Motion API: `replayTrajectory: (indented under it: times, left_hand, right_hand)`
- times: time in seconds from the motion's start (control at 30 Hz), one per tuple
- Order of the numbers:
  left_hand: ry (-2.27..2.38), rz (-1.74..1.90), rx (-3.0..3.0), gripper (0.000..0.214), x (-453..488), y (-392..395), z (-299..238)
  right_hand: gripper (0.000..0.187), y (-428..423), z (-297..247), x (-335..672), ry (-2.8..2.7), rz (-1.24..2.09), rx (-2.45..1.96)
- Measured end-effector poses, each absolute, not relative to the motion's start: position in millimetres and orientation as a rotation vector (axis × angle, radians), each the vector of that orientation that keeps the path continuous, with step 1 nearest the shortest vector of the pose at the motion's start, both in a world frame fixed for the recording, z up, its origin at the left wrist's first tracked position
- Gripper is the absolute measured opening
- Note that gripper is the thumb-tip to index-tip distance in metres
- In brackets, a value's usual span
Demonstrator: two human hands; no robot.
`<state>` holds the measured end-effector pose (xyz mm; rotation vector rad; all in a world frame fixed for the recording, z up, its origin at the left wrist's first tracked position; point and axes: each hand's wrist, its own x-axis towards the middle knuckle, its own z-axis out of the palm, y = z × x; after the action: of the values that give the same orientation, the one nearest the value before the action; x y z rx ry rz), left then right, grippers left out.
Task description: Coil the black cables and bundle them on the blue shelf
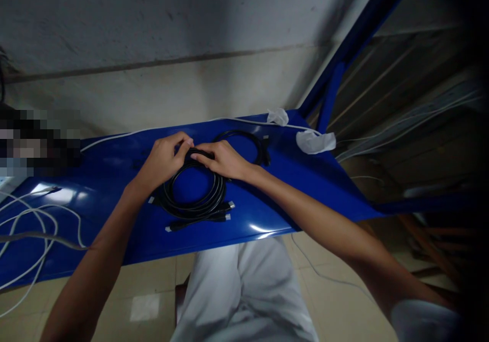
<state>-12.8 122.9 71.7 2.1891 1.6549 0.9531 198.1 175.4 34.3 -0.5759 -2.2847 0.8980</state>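
Note:
A coil of black cable (196, 209) lies on the blue table in front of me, with several plugs with pale tips at its near edge and left side. My right hand (225, 158) is closed round the strands at the top of the coil, thumb on the near side. Beside it, my left hand (166, 159) has curled fingers at the coil's upper left, its thumb and fingertips close to the same strands. Part of the cable is hidden beneath both hands. Another black cable loop (262, 148) with plugs lies just beyond my right hand.
Crumpled white pieces (316, 142) lie at the right end of the blue table (260, 204). A white cord (126, 135) runs along its back edge by the wall. Loose white cables (46, 225) spread over the left side, where a blurred person is partly seen. Blue frame bars (330, 95) stand right.

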Motion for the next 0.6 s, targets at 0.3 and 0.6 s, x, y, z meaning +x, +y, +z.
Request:
replayTrajectory:
  times: [0.3, 0.6]
  left_hand:
    - [1.599, 1.081, 1.876, 0.03, -21.3, 113.6, 44.8]
    - [1.634, 1.098, 1.909, 0.034, -19.8, 115.0, 47.7]
  right_hand:
    - [0.03, 177.9, 21.5, 202.2, -2.277, 0.937, -0.536]
    - [0.031, 178.8, 24.9, 202.3, -2.042, 1.319, -0.579]
